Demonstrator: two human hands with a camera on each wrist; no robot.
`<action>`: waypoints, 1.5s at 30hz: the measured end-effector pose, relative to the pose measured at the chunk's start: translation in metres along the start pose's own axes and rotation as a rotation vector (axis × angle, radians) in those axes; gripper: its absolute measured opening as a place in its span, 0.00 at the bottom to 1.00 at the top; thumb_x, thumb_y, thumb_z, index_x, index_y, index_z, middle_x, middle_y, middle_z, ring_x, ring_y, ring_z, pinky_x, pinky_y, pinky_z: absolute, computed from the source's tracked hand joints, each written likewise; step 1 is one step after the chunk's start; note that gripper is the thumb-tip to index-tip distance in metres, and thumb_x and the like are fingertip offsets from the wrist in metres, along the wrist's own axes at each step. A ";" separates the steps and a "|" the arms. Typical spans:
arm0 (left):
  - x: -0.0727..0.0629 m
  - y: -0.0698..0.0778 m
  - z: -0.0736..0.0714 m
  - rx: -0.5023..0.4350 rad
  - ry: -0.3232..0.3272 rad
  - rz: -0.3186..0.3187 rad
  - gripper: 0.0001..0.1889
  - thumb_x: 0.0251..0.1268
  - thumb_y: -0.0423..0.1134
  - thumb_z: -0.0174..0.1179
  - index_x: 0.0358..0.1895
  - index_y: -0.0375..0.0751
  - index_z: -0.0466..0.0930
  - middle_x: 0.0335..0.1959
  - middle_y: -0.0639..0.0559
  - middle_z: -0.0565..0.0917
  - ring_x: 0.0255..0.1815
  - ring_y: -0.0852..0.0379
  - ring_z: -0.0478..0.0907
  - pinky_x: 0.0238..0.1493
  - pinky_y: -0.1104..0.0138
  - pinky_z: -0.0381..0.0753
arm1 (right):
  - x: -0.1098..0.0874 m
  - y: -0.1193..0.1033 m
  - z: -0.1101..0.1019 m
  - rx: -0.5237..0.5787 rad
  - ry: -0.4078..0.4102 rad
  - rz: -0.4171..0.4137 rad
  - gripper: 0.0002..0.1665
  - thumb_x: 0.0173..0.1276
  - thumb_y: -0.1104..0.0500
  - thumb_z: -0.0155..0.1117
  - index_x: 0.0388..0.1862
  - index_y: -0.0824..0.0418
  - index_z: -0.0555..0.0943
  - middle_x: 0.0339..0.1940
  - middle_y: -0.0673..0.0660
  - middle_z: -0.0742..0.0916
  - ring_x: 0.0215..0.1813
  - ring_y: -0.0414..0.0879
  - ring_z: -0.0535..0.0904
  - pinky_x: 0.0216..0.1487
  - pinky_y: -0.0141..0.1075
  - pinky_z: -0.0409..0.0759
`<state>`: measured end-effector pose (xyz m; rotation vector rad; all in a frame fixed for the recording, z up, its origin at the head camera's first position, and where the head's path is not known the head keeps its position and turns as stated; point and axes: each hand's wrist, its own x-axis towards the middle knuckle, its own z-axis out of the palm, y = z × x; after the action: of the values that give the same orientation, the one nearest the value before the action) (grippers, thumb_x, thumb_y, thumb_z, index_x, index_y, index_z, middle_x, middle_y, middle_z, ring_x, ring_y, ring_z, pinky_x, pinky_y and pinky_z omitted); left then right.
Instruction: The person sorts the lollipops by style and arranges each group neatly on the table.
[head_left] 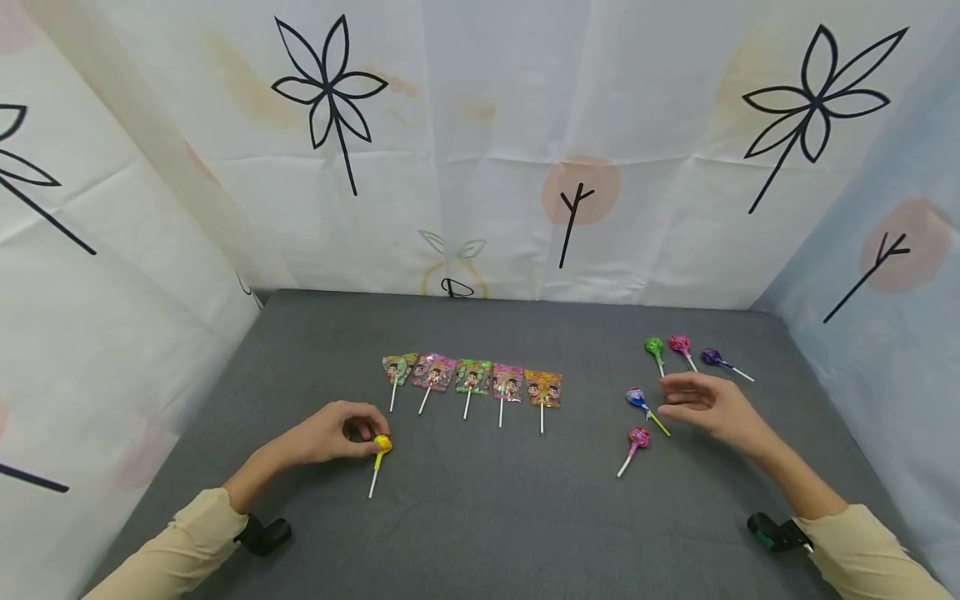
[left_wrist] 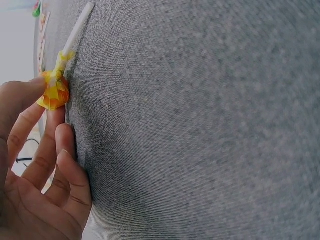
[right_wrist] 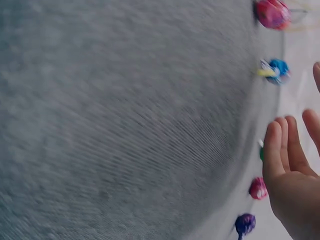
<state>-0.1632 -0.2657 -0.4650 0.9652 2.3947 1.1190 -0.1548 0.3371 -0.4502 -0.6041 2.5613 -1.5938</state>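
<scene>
My left hand (head_left: 341,433) pinches the round head of a yellow lollipop (left_wrist: 54,92) between thumb and fingertips; its white stick points toward the table's front. At the right, my right hand (head_left: 708,406) hovers over the table with fingers loosely bent and nothing in them. Closest to its fingertips is a blue lollipop (head_left: 636,397) with a yellow-green stick. Below that lies a pink lollipop (head_left: 639,437). Behind the hand are a green lollipop (head_left: 654,345), a darker pink lollipop (head_left: 679,343) and a purple lollipop (head_left: 712,357).
Several flat-wrapped lollipops form a row across the middle, from a green packet (head_left: 398,367) at the left to an orange packet (head_left: 543,388) at the right. The grey table (head_left: 495,517) is bordered by printed white cloth (head_left: 495,100) at the back and sides.
</scene>
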 end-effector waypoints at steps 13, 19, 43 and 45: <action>-0.001 0.000 0.000 0.004 -0.002 0.028 0.07 0.68 0.37 0.70 0.46 0.50 0.85 0.41 0.60 0.85 0.38 0.58 0.79 0.38 0.64 0.80 | 0.016 -0.001 0.025 -0.099 0.005 0.000 0.27 0.62 0.69 0.76 0.59 0.75 0.79 0.53 0.69 0.84 0.52 0.57 0.82 0.47 0.31 0.81; -0.001 0.001 -0.001 0.012 -0.004 0.028 0.07 0.68 0.38 0.70 0.46 0.50 0.85 0.41 0.60 0.85 0.38 0.58 0.79 0.38 0.64 0.80 | 0.023 -0.001 0.030 -0.120 0.008 -0.001 0.22 0.62 0.68 0.76 0.54 0.74 0.82 0.49 0.65 0.87 0.48 0.56 0.83 0.44 0.31 0.81; -0.001 0.002 0.000 0.004 -0.003 0.025 0.08 0.67 0.36 0.70 0.47 0.49 0.85 0.42 0.59 0.85 0.39 0.58 0.79 0.39 0.63 0.80 | 0.001 -0.010 0.021 0.013 0.138 0.060 0.16 0.69 0.70 0.69 0.54 0.73 0.80 0.46 0.62 0.86 0.45 0.38 0.84 0.40 0.29 0.80; -0.001 0.001 0.000 0.003 -0.005 0.020 0.08 0.67 0.36 0.70 0.47 0.49 0.85 0.42 0.60 0.85 0.39 0.58 0.79 0.39 0.63 0.80 | -0.001 -0.012 0.022 0.036 0.138 0.065 0.16 0.69 0.71 0.68 0.54 0.74 0.78 0.46 0.62 0.85 0.44 0.37 0.84 0.40 0.29 0.80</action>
<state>-0.1623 -0.2662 -0.4641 0.9944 2.3881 1.1196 -0.1449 0.3141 -0.4497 -0.4175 2.6117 -1.7128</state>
